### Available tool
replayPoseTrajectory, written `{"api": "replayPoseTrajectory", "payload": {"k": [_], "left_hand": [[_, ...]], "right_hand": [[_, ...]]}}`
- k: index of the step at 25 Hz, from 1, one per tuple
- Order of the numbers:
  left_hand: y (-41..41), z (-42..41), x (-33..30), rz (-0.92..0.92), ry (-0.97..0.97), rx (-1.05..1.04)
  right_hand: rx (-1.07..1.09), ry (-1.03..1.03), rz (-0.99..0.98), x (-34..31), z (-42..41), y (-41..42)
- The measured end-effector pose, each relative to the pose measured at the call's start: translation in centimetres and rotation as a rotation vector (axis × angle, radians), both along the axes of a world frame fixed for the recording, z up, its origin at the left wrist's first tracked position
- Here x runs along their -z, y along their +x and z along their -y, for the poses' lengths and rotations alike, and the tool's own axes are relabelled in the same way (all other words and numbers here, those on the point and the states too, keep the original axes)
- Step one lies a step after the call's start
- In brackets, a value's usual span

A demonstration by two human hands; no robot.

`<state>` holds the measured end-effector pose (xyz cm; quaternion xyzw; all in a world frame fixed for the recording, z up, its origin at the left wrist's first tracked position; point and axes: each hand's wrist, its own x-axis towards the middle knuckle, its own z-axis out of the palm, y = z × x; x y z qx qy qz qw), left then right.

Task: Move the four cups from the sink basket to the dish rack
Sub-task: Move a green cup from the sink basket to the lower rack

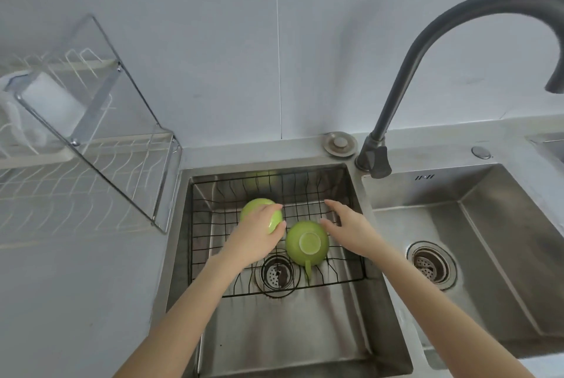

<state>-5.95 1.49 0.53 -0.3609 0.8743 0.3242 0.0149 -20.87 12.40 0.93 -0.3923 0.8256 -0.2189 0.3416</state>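
head view: an upturned green cup [259,213] is gripped by the left hand [254,238] inside the sink basket [351,278]; the right hand [348,225], spread open, is held beside a second cup [307,243]. a lift toward the dish rack [91,182] is called for next.

Light was soft, even and fairly bright, with faint shadows. Dull glare lay on the steel sink [305,329] below the hands. The faucet [457,42] above the right hand [351,226] bowed with wide-angle distortion; the dish rack [76,164] beyond the left hand [259,234] looked blurred.
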Motion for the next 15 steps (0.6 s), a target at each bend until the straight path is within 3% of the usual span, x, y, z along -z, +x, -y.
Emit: {"api": "replayPoseTrajectory", "payload": {"k": [9,15], "left_hand": [[-2.9,-0.1,7.9,-0.001,0.423,-0.250],[-4.2,0.5,12.5,0.076,0.577,-0.376]], "right_hand": [[0.164,0.159,0.198,7.0,1.2,-1.0],[0.302,0.187,0.321,10.6,2.4,-1.0]]}}
